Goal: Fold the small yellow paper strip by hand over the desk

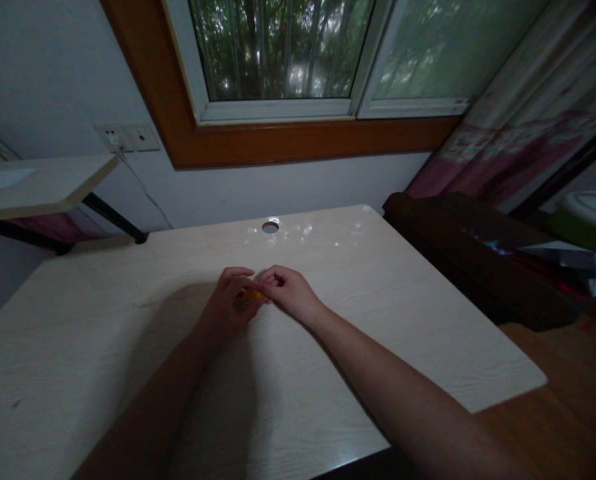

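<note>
Pale wood-grain desk (103,347), one, filling the lower view, its far edge against a white wall. Window (278,47), white-framed with sliding panes, set in a brown wooden surround (278,143) above the desk; green foliage shows through the glass. Curtain (518,127), pink and patterned, hanging at the right of the window. Dark brown furniture (478,260), just beside the desk's right edge; its kind cannot be told in the dim light. Side shelf (38,187), pale board on black legs, at the left, higher than the desk top. Round container (588,220), white above and green below, at the far right edge, partly cut off. Left hand (231,300), resting on the desk near its middle, fingers curled inward and closed around a small orange object (253,294). Right hand (291,293), touching the left, its thumb and forefinger pinched together on the same item from the other side. Wall socket (127,137), double plate, on the wall above the shelf, with a thin white cable (148,197) running down from it. Cable hole (270,227), round, near the desk's far edge, beyond the hands. The small orange object, mostly hidden by the fingertips, lies between both hands just above the desk surface; its shape cannot be told.
</note>
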### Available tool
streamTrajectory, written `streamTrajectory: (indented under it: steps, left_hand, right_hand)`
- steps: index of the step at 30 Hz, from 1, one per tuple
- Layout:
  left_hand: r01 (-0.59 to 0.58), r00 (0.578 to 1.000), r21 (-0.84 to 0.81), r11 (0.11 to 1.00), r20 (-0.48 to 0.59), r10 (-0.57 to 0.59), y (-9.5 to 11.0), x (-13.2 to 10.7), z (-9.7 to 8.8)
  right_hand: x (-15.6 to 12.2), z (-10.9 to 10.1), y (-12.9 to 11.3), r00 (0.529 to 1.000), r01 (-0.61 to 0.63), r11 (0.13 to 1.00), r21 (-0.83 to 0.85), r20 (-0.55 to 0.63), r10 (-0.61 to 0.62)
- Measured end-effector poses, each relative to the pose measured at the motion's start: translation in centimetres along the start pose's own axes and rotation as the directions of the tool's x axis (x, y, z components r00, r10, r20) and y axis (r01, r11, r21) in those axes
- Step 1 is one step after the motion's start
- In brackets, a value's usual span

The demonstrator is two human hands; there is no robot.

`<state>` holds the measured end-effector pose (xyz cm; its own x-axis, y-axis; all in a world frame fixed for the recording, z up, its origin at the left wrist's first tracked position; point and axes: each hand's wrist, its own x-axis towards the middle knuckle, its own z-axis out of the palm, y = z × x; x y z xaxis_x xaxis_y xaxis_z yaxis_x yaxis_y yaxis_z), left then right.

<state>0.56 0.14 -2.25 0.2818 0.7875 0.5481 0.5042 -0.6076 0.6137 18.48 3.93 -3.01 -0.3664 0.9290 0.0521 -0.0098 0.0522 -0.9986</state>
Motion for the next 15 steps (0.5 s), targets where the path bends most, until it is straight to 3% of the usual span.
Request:
streamTrajectory:
  steps: [11,15]
  left_hand:
    - [0.099,0.995,-0.125,0.987,0.003,-0.099,0.22,0.03,-0.27]
    - [0.173,0.985,-0.17,0.97,0.013,-0.174,0.22,0.08,-0.35]
  right_hand:
    - [-0.35,0.22,-0.89,0.999,0.039,0.999,0.001,-0.001,-0.039]
    - [-0.5,0.08,-0.84,0.993,0.118,0.988,-0.095,0.031,-0.116]
